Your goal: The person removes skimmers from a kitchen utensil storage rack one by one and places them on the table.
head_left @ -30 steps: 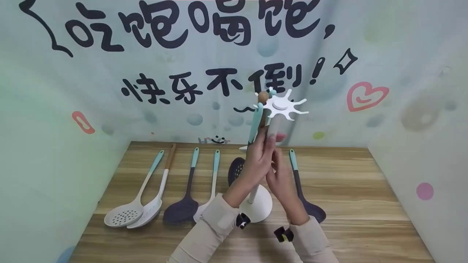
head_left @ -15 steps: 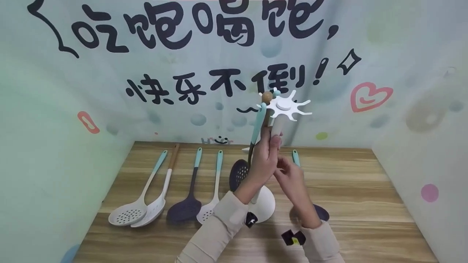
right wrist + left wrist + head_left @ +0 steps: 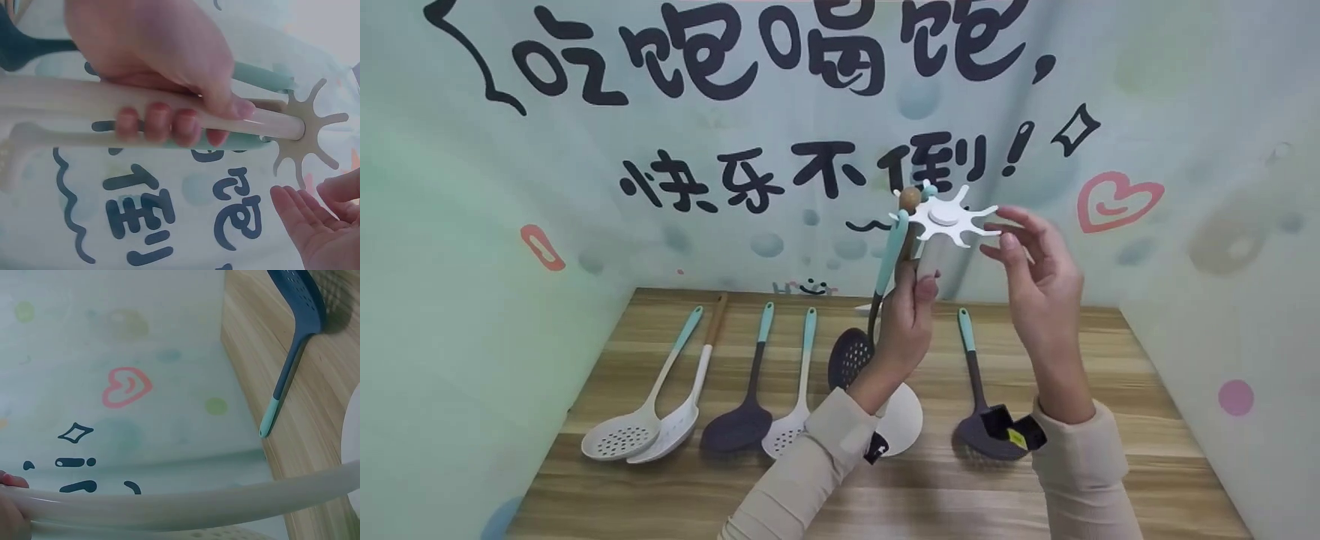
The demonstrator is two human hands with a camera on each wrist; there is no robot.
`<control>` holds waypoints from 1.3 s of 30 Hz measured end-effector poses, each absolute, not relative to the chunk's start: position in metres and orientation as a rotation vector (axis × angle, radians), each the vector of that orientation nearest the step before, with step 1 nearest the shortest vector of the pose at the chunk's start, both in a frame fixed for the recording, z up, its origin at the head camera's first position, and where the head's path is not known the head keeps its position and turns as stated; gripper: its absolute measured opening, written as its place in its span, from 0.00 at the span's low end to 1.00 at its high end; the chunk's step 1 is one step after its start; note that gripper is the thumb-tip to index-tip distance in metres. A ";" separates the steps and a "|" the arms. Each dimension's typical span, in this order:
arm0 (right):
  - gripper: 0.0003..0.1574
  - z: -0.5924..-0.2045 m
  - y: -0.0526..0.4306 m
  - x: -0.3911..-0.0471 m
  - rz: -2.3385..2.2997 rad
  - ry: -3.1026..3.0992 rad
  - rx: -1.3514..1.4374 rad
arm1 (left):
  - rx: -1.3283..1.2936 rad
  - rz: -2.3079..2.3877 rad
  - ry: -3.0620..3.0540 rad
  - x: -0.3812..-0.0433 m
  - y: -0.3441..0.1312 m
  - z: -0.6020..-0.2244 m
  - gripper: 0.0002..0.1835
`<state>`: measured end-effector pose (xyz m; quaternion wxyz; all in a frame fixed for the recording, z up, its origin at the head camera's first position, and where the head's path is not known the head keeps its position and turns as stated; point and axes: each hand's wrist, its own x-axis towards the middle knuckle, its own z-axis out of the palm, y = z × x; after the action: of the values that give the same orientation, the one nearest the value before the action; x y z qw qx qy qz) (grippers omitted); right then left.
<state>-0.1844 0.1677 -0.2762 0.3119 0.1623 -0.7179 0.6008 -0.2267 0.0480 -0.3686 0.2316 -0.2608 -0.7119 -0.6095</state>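
Observation:
My left hand (image 3: 906, 319) grips the pale pole (image 3: 934, 256) of a utensil stand, its fingers wrapped round it in the right wrist view. On top sits a white hook wheel (image 3: 943, 216) with several curved arms. A dark skimmer (image 3: 850, 360) with a teal handle hangs from it, beside a wooden-handled utensil (image 3: 910, 201). The right wrist view also shows a pale utensil (image 3: 67, 139) hanging along the pole. My right hand (image 3: 1044, 281) is raised at the wheel's right side, fingers loosely bent and holding nothing, fingertips close to the arm ends. The stand's round white base (image 3: 906, 424) is partly hidden.
On the wooden table (image 3: 1110, 390) lie a white skimmer (image 3: 622, 435), a white slotted utensil (image 3: 671, 435), a dark turner (image 3: 739, 431), a white slotted turner (image 3: 787, 431) and, at right, a dark slotted turner (image 3: 979, 431). A printed cloth (image 3: 810, 247) hangs behind.
My right hand has left the lower pole and risen to the right, up beside the hook wheel. The left hand keeps its grip on the pole.

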 end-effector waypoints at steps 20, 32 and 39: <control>0.13 -0.275 0.156 -0.173 1.418 -1.816 0.490 | -0.747 -1.671 -1.909 -0.228 0.049 -0.373 0.29; 0.10 -0.279 0.132 -0.152 1.451 -1.707 0.724 | -0.746 -1.615 -1.888 -0.228 0.050 -0.372 0.30; 0.11 -0.282 0.115 -0.156 1.165 -1.808 0.842 | -0.838 -1.574 -1.836 -0.232 0.051 -0.374 0.17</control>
<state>-0.1557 0.1148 -0.2822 0.4042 0.3334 -0.7160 0.4613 -0.2323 0.0514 -0.3739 0.2871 -0.3138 -0.6872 -0.5889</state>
